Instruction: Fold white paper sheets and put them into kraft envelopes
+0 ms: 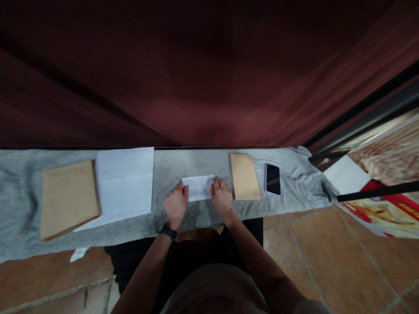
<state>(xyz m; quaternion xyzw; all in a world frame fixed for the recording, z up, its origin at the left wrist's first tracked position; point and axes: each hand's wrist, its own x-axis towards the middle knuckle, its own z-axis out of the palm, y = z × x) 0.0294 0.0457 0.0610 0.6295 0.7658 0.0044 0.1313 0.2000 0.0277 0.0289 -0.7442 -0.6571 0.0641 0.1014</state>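
Fingers [185, 191] of the left hand [175, 203] and right hand [222, 198] are holding the small white paper [199, 188] by opposite ends | paper is lying between front and back edges of the cloth-covered surface [191, 162] | even pressure and squared corners are probably counting most

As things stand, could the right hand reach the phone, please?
Probably yes: the right hand rests on white paper, and only a flat brown envelope lies between it and the phone.
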